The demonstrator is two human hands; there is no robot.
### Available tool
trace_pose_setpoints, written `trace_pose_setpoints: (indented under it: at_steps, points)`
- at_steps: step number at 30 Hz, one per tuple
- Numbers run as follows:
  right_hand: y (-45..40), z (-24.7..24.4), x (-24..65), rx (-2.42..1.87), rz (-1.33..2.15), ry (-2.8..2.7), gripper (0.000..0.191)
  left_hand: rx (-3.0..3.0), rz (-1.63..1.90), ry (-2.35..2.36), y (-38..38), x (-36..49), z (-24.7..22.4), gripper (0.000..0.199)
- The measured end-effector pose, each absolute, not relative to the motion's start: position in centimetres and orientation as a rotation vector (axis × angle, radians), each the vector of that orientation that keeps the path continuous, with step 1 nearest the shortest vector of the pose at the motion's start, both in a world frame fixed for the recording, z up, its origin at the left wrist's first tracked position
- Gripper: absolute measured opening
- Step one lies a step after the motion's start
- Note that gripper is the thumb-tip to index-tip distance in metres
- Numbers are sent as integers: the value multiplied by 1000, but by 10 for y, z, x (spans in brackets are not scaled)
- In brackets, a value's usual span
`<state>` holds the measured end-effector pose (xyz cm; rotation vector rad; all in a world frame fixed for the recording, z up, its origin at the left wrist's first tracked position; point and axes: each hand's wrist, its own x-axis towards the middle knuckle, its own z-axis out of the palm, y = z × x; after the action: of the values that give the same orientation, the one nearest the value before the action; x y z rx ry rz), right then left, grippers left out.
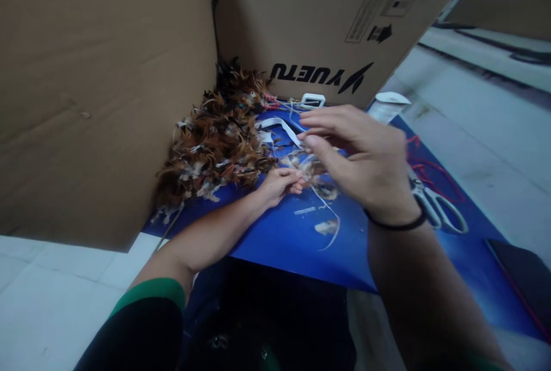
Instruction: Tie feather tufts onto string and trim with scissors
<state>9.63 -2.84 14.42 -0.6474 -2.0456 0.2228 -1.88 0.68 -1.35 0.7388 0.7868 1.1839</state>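
Note:
My left hand [279, 186] is closed in a pinch low over the blue table [275, 239]. At its fingertips is a small tuft of brown and white feathers [316, 167], partly hidden; a thin white strip [331, 210] trails below it towards me. My right hand [361, 158], with a black band at the wrist, is raised above and to the right of the tuft. Its thumb and fingertips come together; anything between them is too small to make out. Behind the fingers lies a white ribbon [275, 122]. Left of both hands rises a large heap of brown feathers [224, 141].
Cardboard panels [99, 84] wall the left side and the back [301, 20]. Scissors [439, 204] and red cord [434, 173] lie at the right, with a dark phone-like object [520, 279] nearer me. A white buckle-like frame [313, 100] is by the back panel.

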Motion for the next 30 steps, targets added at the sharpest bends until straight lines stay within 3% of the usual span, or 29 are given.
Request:
trace_pose_setpoints:
  at_steps: [6,13,22,26,30]
  points:
    - [6,117,172,-1047,388,-1783,12,642,1204,917,8,-23,-1,17]
    - [45,62,219,-1304,818,-2176,8,658,1261,930,13,-26,-3,18]
    - [46,31,208,-1324,563,-2375,15,648,1255,991,13,-25,1,16]
    - [50,21,199,-1387,420,-2450,7,641,1258,1012,11,-24,4,19]
    - [54,18,201,-1371,455,-2326,9,647,1261,1022,9,-25,6,22]
